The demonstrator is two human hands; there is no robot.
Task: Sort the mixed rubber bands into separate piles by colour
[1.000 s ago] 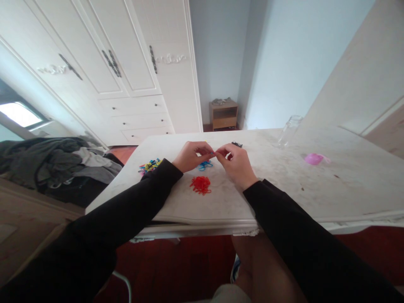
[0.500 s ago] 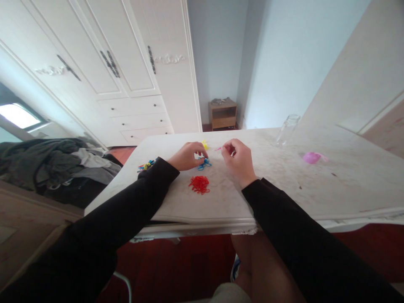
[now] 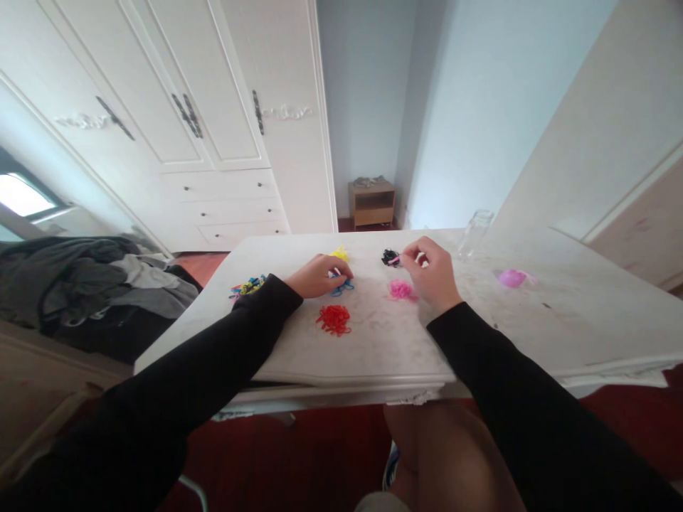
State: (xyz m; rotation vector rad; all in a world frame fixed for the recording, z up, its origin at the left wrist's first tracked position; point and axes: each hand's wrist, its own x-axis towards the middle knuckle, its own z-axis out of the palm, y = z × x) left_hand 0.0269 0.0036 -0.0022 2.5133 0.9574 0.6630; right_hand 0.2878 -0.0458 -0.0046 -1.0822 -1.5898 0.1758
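My left hand [image 3: 322,276] is curled low over a small pile of blue rubber bands [image 3: 341,286], fingertips and thumb pinched at the bands. Raised a little above the tabletop, my right hand [image 3: 433,272] pinches a pink rubber band [image 3: 395,260] between thumb and forefinger. That band hangs in front of a black rubber band pile [image 3: 389,254]. Below it lies a pile of pink rubber bands [image 3: 400,289], beside the right hand. Yellow rubber bands [image 3: 340,252] lie just beyond my left hand, and a red rubber band pile [image 3: 334,320] is nearer me.
A mixed-colour heap of rubber bands [image 3: 248,286] lies by my left sleeve. At the right of the white table [image 3: 373,355] stand a clear glass bottle [image 3: 474,235] and a purple-pink balloon-like object [image 3: 512,278]. Clothes [image 3: 96,277] are piled left of the table.
My right hand has shifted right with the pink band, uncovering the black and pink piles. My left hand stays at the blue bands. The view has tilted slightly.
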